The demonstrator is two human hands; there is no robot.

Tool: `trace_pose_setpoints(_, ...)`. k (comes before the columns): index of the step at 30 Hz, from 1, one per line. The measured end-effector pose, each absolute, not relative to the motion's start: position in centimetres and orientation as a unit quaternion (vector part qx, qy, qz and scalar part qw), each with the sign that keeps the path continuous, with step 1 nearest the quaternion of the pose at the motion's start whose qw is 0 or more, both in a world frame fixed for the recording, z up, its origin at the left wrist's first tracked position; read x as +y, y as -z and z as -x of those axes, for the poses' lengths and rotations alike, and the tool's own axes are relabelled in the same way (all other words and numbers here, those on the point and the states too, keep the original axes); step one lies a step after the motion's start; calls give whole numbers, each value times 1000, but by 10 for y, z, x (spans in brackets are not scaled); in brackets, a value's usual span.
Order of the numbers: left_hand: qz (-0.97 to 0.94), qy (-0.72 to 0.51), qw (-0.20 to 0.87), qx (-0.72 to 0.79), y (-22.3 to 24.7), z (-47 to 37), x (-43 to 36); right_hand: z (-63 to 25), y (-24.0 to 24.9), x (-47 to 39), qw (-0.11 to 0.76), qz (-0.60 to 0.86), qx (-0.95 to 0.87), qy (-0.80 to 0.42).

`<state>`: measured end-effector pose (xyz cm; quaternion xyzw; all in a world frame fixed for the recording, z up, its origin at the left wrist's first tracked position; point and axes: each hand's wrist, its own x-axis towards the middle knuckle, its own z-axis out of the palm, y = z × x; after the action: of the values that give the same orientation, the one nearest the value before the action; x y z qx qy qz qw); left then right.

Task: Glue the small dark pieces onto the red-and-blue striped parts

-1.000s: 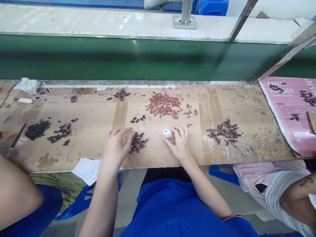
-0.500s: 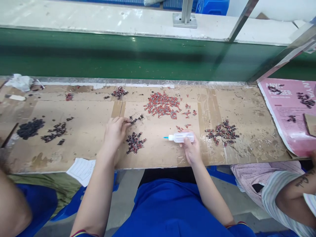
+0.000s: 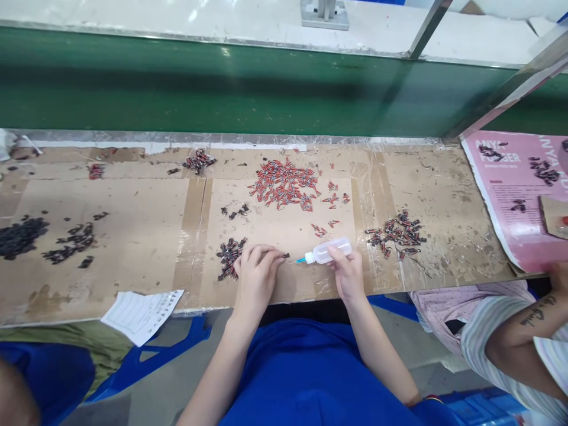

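Observation:
Between its thumb and fingertips my left hand (image 3: pixel 258 272) pinches a small dark part (image 3: pixel 286 255). My right hand (image 3: pixel 348 272) is closed round a clear squeeze bottle (image 3: pixel 329 251), which lies sideways with its blue-based needle tip (image 3: pixel 300 260) pointing left. The needle's end is close to the dark part; whether they touch I cannot tell. Left of my left hand is a heap of black and red pieces (image 3: pixel 229 255). A few small dark parts (image 3: pixel 236 211) lie beyond it. Farther back spreads a big pile of red pieces with metal ends (image 3: pixel 284 182).
Cardboard (image 3: pixel 146 225) covers the bench. More black and red pieces (image 3: pixel 397 234) lie at right, and black parts (image 3: pixel 22 236) at left. A paper slip (image 3: pixel 141 316) overhangs the front edge. Co-workers sit on both sides; one's arm (image 3: pixel 528 331) is at right. A green panel (image 3: pixel 222 89) runs behind.
My left hand has come from the small dark parts toward the bottle tip, carrying one part. My right hand still holds the bottle, now slightly tilted. The camera view has shifted.

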<state>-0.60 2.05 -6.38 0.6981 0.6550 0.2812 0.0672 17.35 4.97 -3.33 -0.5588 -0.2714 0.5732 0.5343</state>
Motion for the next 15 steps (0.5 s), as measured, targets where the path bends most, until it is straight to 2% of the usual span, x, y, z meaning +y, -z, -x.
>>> trace_pose_setpoints(8, -679, -291, 129, 661, 56, 11, 25, -165, 37, 45, 511, 612, -413, -441)
trace_pose_setpoints(15, -653, -298, 150, 679, 52, 9, 27, -166, 41, 42, 483, 610, -455, -433)
